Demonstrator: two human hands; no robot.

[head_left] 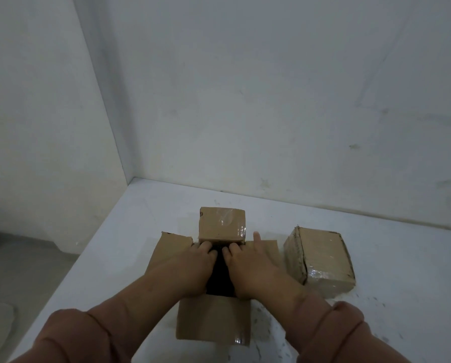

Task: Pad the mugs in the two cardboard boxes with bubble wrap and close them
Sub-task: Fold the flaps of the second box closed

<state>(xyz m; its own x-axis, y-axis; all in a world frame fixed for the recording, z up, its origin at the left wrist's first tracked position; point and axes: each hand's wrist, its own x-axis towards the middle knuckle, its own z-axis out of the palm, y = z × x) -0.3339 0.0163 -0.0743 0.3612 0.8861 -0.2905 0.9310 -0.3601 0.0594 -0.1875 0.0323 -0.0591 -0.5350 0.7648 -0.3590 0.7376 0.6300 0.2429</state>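
- Because the near flap lies spread toward us under our forearms, pulling the arms back carelessly could, we judge, drag it and slide the open cardboard box across the table.
- Our left hand and right hand sit side by side over the box's mouth, fingers curled down into its dark inside. We cannot tell whether either one grips anything, as the fingertips are hidden.
- No mug or bubble wrap shows in the dark gap between the hands. Since we are working by feel, padding could bunch on one side and leave the mug bare on the other.
- One finger of the right hand points up, outside the opening. A flap folded in now could catch it.
- The side flaps lie flat, one just left of the left hand and one just right of the right hand. Pressing hard downward could, we think, bow the walls.
- Just beyond our fingertips the far flap stands up. It could fall onto our hands.
- Right of the right hand, apart from it, the second box sits closed. A wide elbow swing might knock it.
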